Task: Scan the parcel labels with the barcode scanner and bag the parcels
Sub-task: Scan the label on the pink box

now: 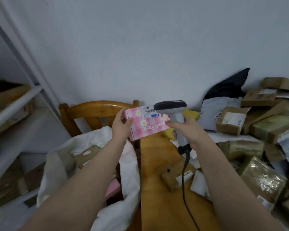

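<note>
Step in hand: scan, not bag yet. Left hand point(122, 125) holds the pink box point(147, 126) by its left end, thumb on the front face, fingers behind, so the left grip is grasping the box. Box is up in the air, tilted, printed face and white label point(149, 112) toward the camera; label sits at the box's upper edge. Right hand point(189, 130) is just right of the box, grip clenched round the handle of the barcode scanner point(176, 117); scanner head overlaps the box's top right corner, right beside the label. Index finger lies along the front of the handle, can't tell if a trigger is pressed. No beam visible on the label, so can't tell whether the read is done. Scanner cable point(184, 180) drops below the box and runs across the counter point(157, 205). White bag point(57, 164) sits open below and left of the box, brown parcels and something pink already in it. Pile of parcels point(265, 127) lies to the right of the box on the counter, presumably waiting. Wooden chair point(97, 109) back is directly behind the box. Next move, my read: square the scanner window to the barcode, get the read, then swing the box down-left and let go over the bag mouth, keeping the cable clear of the pile
</note>
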